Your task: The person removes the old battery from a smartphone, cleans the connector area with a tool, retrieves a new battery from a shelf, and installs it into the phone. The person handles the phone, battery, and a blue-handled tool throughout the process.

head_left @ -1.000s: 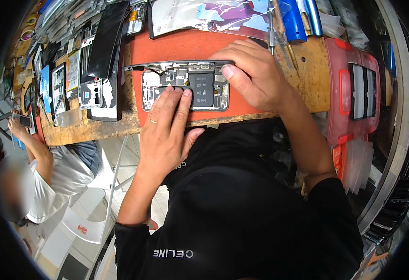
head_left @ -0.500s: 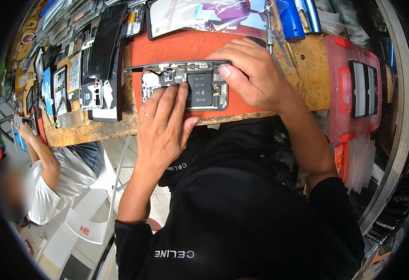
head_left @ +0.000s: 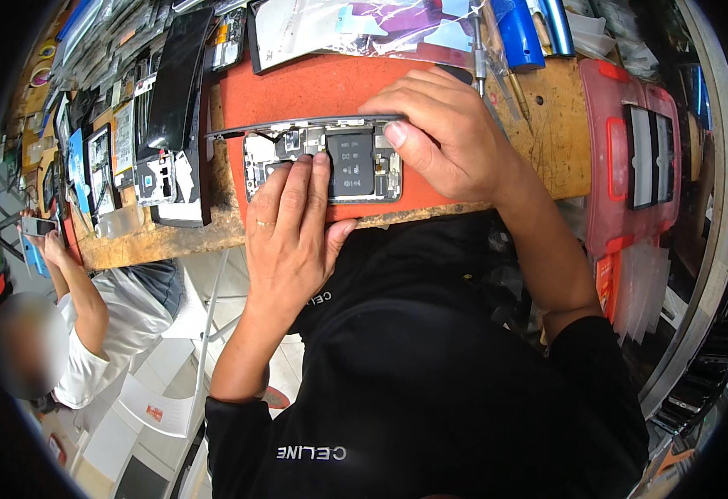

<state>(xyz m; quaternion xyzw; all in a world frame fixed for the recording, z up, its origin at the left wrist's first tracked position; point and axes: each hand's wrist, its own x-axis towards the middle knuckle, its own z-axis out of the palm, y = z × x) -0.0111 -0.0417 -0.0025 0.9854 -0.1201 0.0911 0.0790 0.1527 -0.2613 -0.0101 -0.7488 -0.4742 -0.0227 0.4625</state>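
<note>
An opened smartphone [head_left: 387, 177] lies lengthwise on the red mat, its inside bare, with a black battery [head_left: 351, 164] right of the middle. Along its far edge a thin dark screen panel [head_left: 297, 123] stands nearly edge-on and sticks out past the phone's left end. My right hand [head_left: 455, 137] grips this panel's right end between thumb and bent fingers. My left hand [head_left: 291, 224] lies over the phone's near left part. Its fingers are stretched out, their tips resting on the inner parts beside the battery, and its thumb is apart. The parts beneath those fingers are hidden.
The red mat [head_left: 264, 87] covers part of a wooden bench [head_left: 559, 125]. Phone parts and a black panel [head_left: 179, 79] crowd the left. Behind lie a plastic-wrapped sheet [head_left: 364, 25], a screwdriver [head_left: 518, 96] and a blue cylinder [head_left: 517, 37]. A pink case [head_left: 601, 166] stands right; another person [head_left: 89, 324] sits left.
The phone and the screen panel have shifted slightly left and nearer in view. Both hands keep their places on them. The person at left has raised a phone-like object slightly.
</note>
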